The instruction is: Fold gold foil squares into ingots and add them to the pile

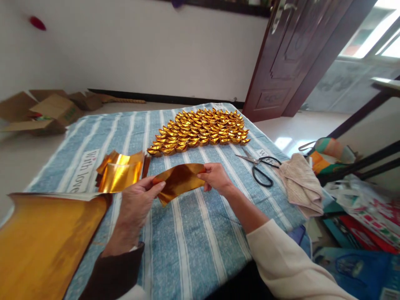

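Observation:
A square sheet of gold foil paper hangs curved just above the blue striped cloth. My left hand pinches its left edge and my right hand pinches its right edge. Left of it lies a small stack of cut gold sheets. A large gold sheet covers the near left corner. Farther back, several folded gold paper ingots sit in tight rows on the cloth.
Black-handled scissors lie to the right of my right hand. A beige towel lies at the cloth's right edge, with bags and clutter beyond. Opened cardboard boxes sit on the floor at far left. A dark wooden door stands open at back right.

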A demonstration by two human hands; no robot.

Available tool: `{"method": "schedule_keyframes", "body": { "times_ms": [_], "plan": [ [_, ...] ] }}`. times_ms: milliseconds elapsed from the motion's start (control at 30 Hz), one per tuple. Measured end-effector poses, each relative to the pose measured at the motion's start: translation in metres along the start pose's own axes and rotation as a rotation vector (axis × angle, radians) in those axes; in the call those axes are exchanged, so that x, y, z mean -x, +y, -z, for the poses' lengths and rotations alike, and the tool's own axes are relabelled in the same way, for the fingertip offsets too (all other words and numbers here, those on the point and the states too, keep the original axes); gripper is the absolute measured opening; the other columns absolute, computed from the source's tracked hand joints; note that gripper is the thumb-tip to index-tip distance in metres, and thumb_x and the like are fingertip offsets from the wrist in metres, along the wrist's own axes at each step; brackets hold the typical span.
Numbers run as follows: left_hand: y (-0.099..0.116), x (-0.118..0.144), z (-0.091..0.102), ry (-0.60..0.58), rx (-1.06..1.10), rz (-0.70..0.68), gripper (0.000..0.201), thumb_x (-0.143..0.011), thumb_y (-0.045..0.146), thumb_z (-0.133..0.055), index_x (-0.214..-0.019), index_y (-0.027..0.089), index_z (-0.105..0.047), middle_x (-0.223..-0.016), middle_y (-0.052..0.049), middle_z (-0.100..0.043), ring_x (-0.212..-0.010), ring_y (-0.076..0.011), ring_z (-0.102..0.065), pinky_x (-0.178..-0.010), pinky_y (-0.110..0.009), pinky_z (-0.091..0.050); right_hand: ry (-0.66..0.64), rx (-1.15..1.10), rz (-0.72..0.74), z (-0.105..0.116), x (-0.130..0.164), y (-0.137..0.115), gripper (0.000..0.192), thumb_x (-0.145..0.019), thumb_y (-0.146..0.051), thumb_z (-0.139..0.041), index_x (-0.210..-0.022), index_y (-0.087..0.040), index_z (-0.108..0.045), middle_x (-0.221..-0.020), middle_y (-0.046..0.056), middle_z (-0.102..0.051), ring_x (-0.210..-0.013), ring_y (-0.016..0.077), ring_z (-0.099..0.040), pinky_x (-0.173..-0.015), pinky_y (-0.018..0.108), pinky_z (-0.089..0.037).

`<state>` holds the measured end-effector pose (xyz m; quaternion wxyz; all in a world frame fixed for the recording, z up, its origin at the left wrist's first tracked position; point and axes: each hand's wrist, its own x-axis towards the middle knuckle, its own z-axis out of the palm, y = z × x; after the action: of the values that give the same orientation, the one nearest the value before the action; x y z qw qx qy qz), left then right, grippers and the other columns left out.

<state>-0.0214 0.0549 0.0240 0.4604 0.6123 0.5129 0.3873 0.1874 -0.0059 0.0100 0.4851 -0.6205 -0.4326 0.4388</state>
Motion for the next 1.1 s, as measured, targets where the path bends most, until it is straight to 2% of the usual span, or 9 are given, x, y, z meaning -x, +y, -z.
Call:
{"method": "schedule_keyframes", "body": {
  "times_ms": [133,267,333,400,533,700,867,967,1100],
  "plan": [
    [0.008,0.005,-0.003,0.033,-0.02,-0.09,0.031,-0.064,0.038,-0.072,-0.087,0.018,-0.074,-0.081,-0.003,-0.073,-0.068,-0.0203,-0.065,-0.067,-0.035,-0.056,0.036,-0.056,0.086,0.004,-0.003,0.0,0.004,-0.074,-0.014,-0.062,-0.076,-0.015,-0.065,-0.058,-0.005,-0.062,-0.056,0.0113,-0.064,-0.052,0.02,-0.048],
    [0.013,0.01,-0.007,-0.001,-0.001,-0.298,0.016,-0.069,0.034,-0.072,-0.08,0.022,-0.073,-0.102,-0.003,-0.073,-0.096,-0.0249,-0.068,-0.092,-0.042,-0.053,0.079,-0.053,0.228,0.015,-0.004,0.001,0.012,-0.069,-0.01,-0.069,-0.079,-0.017,-0.068,-0.084,0.0,-0.071,-0.086,0.0142,-0.068,-0.08,0.027,-0.052],
    [0.008,0.011,-0.008,-0.017,-0.07,-0.415,0.013,-0.073,0.034,-0.069,-0.081,0.024,-0.073,-0.105,-0.003,-0.073,-0.101,-0.0245,-0.067,-0.101,-0.044,-0.048,0.073,0.023,0.381,0.022,-0.003,0.006,0.012,-0.071,-0.009,-0.067,-0.079,-0.017,-0.068,-0.096,0.003,-0.072,-0.097,0.0155,-0.066,-0.089,0.029,-0.049],
    [-0.002,0.01,-0.008,-0.066,-0.167,-0.481,0.015,-0.078,0.035,-0.064,-0.084,0.025,-0.074,-0.108,-0.003,-0.072,-0.102,-0.0243,-0.067,-0.101,-0.046,-0.048,0.053,0.152,0.512,0.029,0.0,0.015,0.013,-0.073,-0.007,-0.064,-0.081,-0.017,-0.068,-0.103,0.006,-0.071,-0.102,0.016,-0.065,-0.091,0.03,-0.048],
    [-0.025,0.011,-0.005,-0.2,-0.318,-0.602,0.02,-0.082,0.032,-0.055,-0.087,0.024,-0.073,-0.105,-0.005,-0.074,-0.101,-0.0247,-0.068,-0.099,-0.047,-0.05,0.018,0.464,0.664,0.037,0.007,0.038,0.029,-0.071,0.002,-0.056,-0.088,-0.017,-0.069,-0.107,0.007,-0.071,-0.106,0.017,-0.064,-0.094,0.032,-0.048],
    [-0.034,0.018,-0.002,-0.389,-0.518,-0.746,0.027,-0.085,0.024,-0.047,-0.094,0.019,-0.071,-0.102,-0.007,-0.074,-0.099,-0.0232,-0.069,-0.094,-0.041,-0.054,0.023,0.575,0.679,0.039,0.015,0.052,0.04,-0.065,0.005,-0.055,-0.093,-0.019,-0.071,-0.115,0.01,-0.069,-0.109,0.023,-0.063,-0.095,0.037,-0.048],
    [-0.029,0.023,-0.003,-0.37,-0.614,-0.888,0.025,-0.089,0.024,-0.047,-0.094,0.019,-0.07,-0.092,-0.006,-0.076,-0.087,-0.0227,-0.071,-0.084,-0.04,-0.057,0.09,0.751,0.712,0.039,0.017,0.053,0.037,-0.064,0.002,-0.06,-0.089,-0.021,-0.072,-0.107,0.007,-0.071,-0.107,0.0247,-0.062,-0.1,0.041,-0.045],
    [-0.025,0.025,-0.004,-0.38,-0.606,-0.91,0.023,-0.091,0.028,-0.048,-0.092,0.02,-0.07,-0.087,-0.005,-0.075,-0.082,-0.0218,-0.071,-0.08,-0.037,-0.057,0.039,0.762,0.714,0.042,0.016,0.053,0.035,-0.062,0.001,-0.063,-0.087,-0.023,-0.072,-0.104,0.004,-0.072,-0.11,0.0249,-0.06,-0.103,0.041,-0.043],
    [-0.019,0.027,-0.003,-0.365,-0.591,-0.866,0.024,-0.091,0.032,-0.05,-0.088,0.019,-0.07,-0.082,-0.005,-0.075,-0.074,-0.0206,-0.072,-0.073,-0.034,-0.059,-0.069,0.73,0.723,0.047,0.017,0.047,0.016,-0.069,-0.014,-0.074,-0.083,-0.022,-0.072,-0.106,0.006,-0.071,-0.105,0.0235,-0.063,-0.101,0.041,-0.044]
  ]
}}
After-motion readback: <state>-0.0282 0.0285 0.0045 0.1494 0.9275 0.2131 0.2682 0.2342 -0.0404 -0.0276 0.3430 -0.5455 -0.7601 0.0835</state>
